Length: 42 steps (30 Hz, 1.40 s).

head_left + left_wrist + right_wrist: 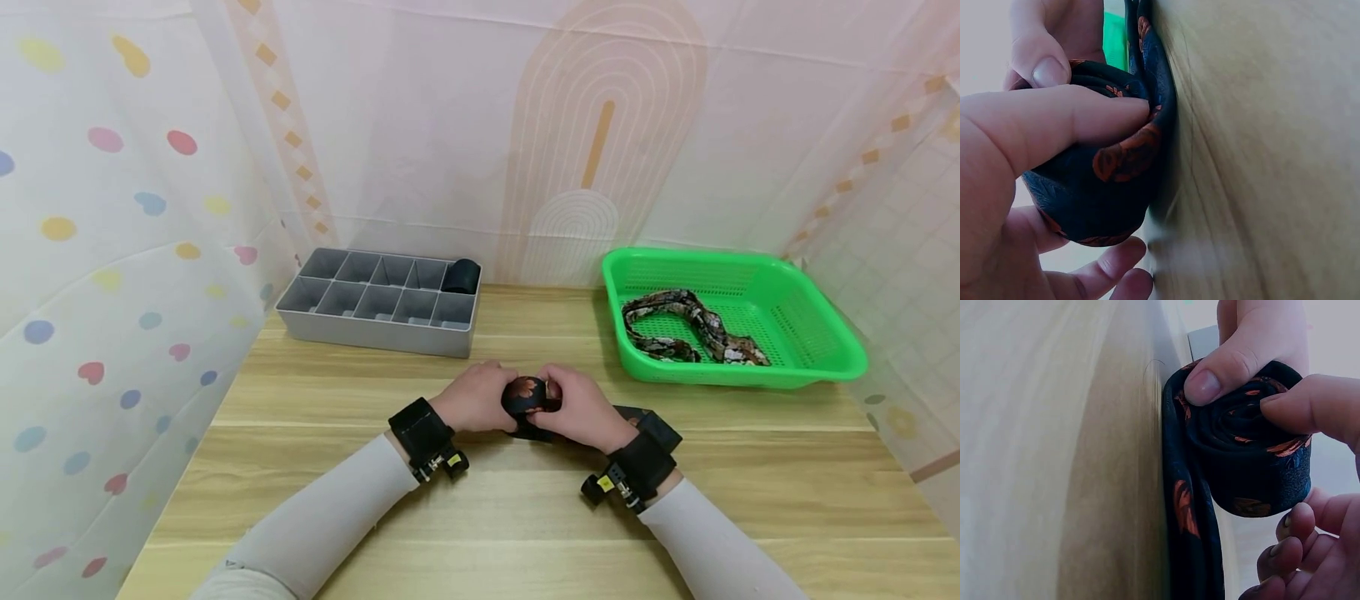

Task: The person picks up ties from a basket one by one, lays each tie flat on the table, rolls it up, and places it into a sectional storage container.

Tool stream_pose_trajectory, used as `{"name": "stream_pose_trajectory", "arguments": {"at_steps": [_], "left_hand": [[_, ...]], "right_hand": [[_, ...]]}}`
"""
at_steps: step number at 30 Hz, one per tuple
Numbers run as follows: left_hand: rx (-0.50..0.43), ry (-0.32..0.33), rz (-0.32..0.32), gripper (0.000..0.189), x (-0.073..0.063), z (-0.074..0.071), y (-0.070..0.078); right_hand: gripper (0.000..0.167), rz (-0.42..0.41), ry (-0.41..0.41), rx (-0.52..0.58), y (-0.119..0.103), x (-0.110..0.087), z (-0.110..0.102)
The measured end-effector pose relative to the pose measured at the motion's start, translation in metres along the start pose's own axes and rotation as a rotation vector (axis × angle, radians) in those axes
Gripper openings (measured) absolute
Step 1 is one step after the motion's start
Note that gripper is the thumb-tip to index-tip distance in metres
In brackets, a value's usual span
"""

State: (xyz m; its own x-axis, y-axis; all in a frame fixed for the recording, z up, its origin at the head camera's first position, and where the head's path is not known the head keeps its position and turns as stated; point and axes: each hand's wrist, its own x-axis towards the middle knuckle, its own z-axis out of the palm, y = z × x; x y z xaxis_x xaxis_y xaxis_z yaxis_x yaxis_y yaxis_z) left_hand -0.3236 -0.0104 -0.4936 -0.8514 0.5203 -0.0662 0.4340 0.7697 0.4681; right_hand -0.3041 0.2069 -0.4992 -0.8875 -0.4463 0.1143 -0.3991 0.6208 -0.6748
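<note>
1. Head view: the gray organizer (375, 335) stands on the worktop (480, 517), with a dark roll (461, 277) in its back-row compartment at the right end. In front of the organizer, just past its right end, the left hand (476, 398) and right hand (585, 408) both grip a dark floral cloth strip (527, 392), partly coiled. Its loose tail (663, 429) runs rightward, away from the organizer. To the organizer's right, a green basket (738, 377) holds a patterned cloth (708, 327). The step in hand looks like winding the strip into a roll.
2. Left wrist view: the left hand's fingers (1097, 114) are closed on the coil, one laid across its rolled edge; the right hand shows behind.
3. Right wrist view: the right hand's fingers grip the spiral, facing the left thumb. The next move seems to call for keeping the turns tight and edges even while taking up the tail.
</note>
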Motion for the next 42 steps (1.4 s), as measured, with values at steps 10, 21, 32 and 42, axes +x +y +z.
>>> {"name": "stream_pose_trajectory", "arguments": {"at_steps": [10,21,32,42], "left_hand": [[-0.01,0.021,0.022,0.043,-0.0001,-0.0026,-0.0002],[-0.017,0.044,0.008,0.043,-0.0013,-0.0049,-0.0004],[0.008,0.059,-0.002,0.043,-0.0002,-0.0057,0.001],[0.02,0.064,0.005,0.044,-0.0017,-0.0049,0.0024]], "right_hand": [[0.033,0.048,-0.019,0.057,-0.0027,0.0003,-0.001],[0.034,0.064,-0.014,0.08,-0.0014,0.0013,-0.0007],[0.033,0.06,-0.013,0.08,0.0,0.0012,-0.0007],[0.036,0.033,0.003,0.035,0.0012,0.0006,0.0012]]}}
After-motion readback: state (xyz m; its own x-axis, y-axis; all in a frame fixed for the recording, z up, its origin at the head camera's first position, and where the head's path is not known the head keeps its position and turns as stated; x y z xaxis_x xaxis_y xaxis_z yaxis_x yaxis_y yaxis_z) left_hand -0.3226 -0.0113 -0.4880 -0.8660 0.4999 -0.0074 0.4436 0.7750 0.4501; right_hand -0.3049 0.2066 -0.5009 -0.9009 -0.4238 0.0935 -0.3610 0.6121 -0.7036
